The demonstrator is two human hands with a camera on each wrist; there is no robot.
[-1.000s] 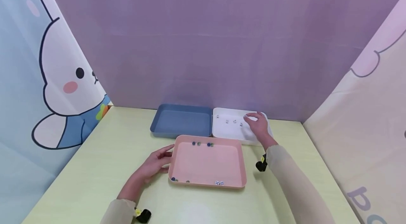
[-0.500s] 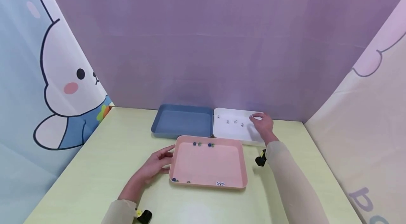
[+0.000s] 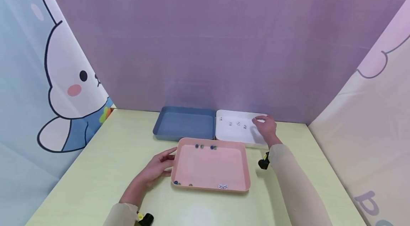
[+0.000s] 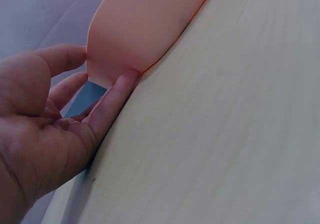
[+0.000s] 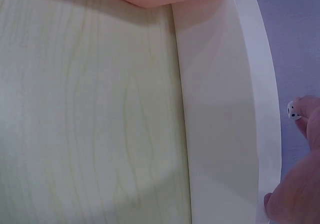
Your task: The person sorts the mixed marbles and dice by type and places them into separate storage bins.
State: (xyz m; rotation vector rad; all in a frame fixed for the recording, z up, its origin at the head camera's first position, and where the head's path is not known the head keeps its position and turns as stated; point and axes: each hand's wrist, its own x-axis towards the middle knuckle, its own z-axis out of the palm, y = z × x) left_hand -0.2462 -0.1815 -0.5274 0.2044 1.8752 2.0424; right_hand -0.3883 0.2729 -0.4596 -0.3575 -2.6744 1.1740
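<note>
- On the near stretch of pale wooden tabletop (image 3: 96, 165), the left hand (image 3: 157, 166), fingers spread, touches the left end of a shallow pink rectangular tray (image 3: 209, 167); small blue and green balls and two white dice (image 3: 221, 186) line its edges.
- Beyond, the right hand (image 3: 266, 126), shifted slightly rightward within the last second, pinches a white dotted die (image 5: 290, 110) over a white rectangular tray (image 3: 229, 135); release seems undone. Four dice (image 3: 238, 124) lie leftward.
- Farthest, left, a blue rectangular tray (image 3: 189, 124); purple cloth (image 3: 205, 41) leaves little room behind.

Both arms (image 3: 293, 179) being held outstretched.
Left hand (image 3: 156, 167): fingers being held apart; right hand (image 3: 267, 126), farther forward: fingertips being pinched toward thumb.
</note>
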